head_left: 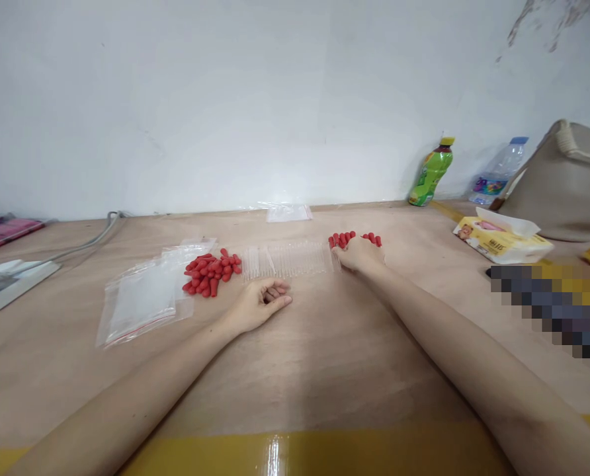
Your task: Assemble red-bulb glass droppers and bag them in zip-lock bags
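Left fingers (279, 303) half-open by open tabletop (275, 370), right fingers (340, 254) at red bulbs (343, 238), grip unclear

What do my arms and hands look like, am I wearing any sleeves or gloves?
Your left forearm and right forearm are bare, with no sleeve in view. Your left hand and right hand show no glove, watch or ring.

On the tabletop (275, 377), a row of tubes (299, 258) lay between a heap of bulbs (210, 271) on the left and a smaller group of bulbs (343, 238) on the right. Plastic bags (141, 297) lay left of the heap; far right, bottles (430, 175) stood behind a tissue box (506, 246).
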Motion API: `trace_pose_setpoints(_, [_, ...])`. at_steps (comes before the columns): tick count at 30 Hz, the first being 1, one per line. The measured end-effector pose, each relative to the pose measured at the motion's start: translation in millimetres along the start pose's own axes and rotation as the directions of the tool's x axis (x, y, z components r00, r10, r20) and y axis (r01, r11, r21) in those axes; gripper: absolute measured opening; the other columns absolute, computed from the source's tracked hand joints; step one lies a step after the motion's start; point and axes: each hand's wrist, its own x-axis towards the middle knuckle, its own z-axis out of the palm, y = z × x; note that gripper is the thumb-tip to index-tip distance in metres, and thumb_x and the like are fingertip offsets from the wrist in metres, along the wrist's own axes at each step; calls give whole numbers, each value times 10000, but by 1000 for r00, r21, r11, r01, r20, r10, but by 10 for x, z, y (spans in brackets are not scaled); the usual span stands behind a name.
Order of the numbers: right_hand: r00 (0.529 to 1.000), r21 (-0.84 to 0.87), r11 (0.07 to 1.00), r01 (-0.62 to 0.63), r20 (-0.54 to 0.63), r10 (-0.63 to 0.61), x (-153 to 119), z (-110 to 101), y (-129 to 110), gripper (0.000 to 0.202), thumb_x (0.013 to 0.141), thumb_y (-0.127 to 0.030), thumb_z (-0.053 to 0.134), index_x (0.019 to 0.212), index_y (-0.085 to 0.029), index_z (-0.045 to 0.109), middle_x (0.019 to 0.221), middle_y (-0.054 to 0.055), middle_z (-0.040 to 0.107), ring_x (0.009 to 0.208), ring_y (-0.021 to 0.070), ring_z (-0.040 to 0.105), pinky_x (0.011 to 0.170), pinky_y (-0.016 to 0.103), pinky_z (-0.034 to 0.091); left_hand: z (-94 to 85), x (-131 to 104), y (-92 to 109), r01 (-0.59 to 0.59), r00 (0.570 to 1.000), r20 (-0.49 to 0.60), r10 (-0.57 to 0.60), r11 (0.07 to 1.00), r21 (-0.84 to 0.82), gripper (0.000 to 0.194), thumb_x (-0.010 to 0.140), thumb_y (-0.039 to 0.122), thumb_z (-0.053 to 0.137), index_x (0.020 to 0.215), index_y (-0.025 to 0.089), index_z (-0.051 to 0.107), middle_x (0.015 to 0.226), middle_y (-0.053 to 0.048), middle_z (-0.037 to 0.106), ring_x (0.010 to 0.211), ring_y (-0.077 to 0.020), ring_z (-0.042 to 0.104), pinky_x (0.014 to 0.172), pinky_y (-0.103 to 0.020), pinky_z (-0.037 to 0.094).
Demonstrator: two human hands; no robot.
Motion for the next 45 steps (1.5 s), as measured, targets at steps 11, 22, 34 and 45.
trace_pose_setpoints(11, [996, -57, 995, 86, 32, -84, -107, 13, -198, 253, 757, -313, 469, 832, -155, 651, 836, 124, 634, 800, 245, 589, 644, 326, 396, -6, 4, -6, -23, 1000, -9, 23, 1000, 21, 300, 753, 358, 589, 951, 134, 610, 750, -43, 604, 662, -124, 560, 592, -237, 481])
trace_pose_setpoints(22, [984, -63, 988, 138, 125, -129, -162, 17, -299, 237, 799, -158, 412, 920, -80, 601, 873, 183, 634, 821, 258, 604, 642, 319, 413, -154, -38, 137, -71, 978, -172, 116, 966, 247, 230, 788, 364, 534, 845, 162, 629, 753, -29, 623, 615, -121, 542, 568, -236, 442])
trace_pose_setpoints(34, [631, 272, 574, 772, -225, -743, -748, 73, 97, 285, 881, -168, 314, 1109, -150, 485, 947, 94, 575, 873, 174, 530, 759, 305, 423, -1355, 869, -331, 525, 842, -342, -418, 485, 700, 240, 625, 345, 622, 778, 163, 655, 875, -134, 667, 874, -324, 582, 720, -359, 429])
trace_pose_setpoints(45, [643, 231, 604, 763, -181, -744, -818, 97, 87, 187, 872, -180, 345, 942, -153, 516, 870, 75, 598, 809, 177, 532, 741, 319, 403, -1352, 1013, -346, 627, 760, -326, -562, 503, 595, 130, 589, 265, 638, 575, 139, 613, 641, -116, 635, 713, -293, 598, 616, -341, 440])
